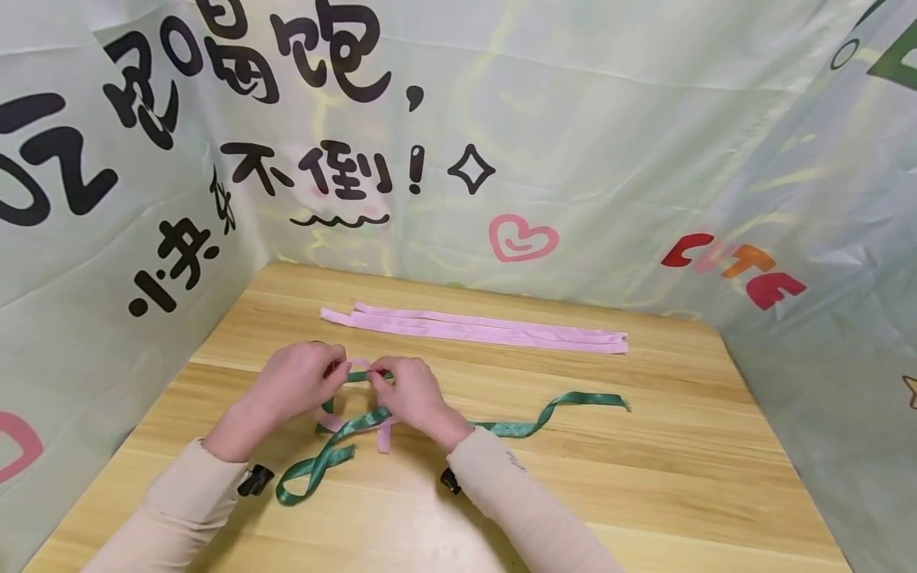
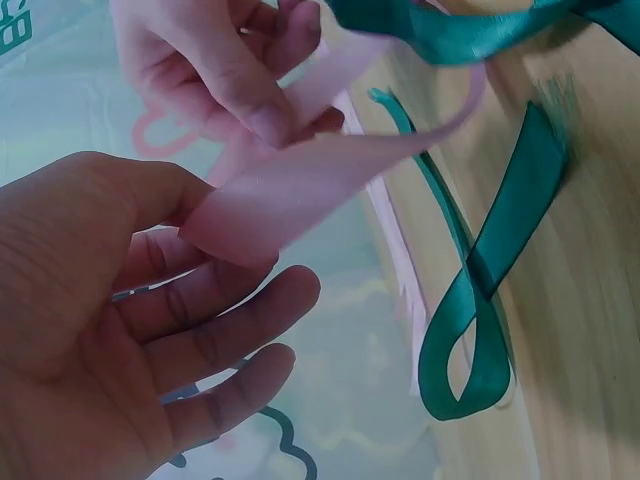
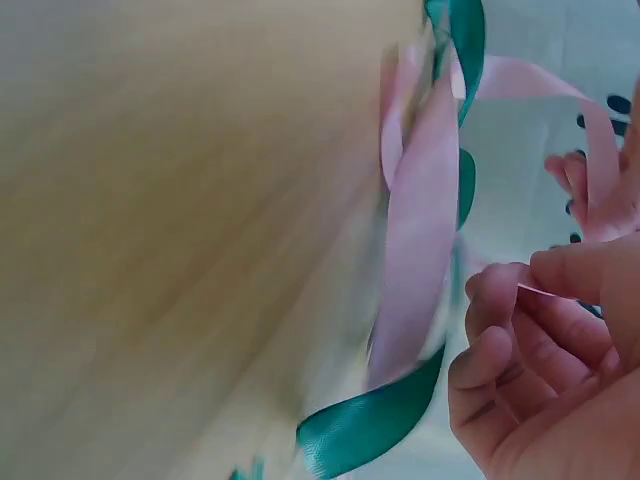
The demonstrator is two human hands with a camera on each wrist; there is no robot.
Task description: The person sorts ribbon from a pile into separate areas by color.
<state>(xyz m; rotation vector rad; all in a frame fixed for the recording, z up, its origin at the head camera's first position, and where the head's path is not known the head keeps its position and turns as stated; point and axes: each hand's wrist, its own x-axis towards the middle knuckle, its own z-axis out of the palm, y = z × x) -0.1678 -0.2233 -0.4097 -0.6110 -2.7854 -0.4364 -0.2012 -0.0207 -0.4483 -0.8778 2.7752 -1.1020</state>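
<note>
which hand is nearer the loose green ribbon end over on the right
Right. The right hand is to the left of the green ribbon end; the left hand is farther left, beyond the right hand.

And here's the wood-grain desk point(image 1: 645, 477) spreading wide across six o'clock, a soft glare point(image 1: 440, 545) shining low on it! Pale, creased cloth walls point(image 1: 609, 135) rise at nine, twelve and three; bold black characters point(image 1: 247, 76) parade from ten to eleven, a pink heart point(image 1: 524, 239) smiles toward two, colourful CUTE letters point(image 1: 748, 260) pop at three!
</note>
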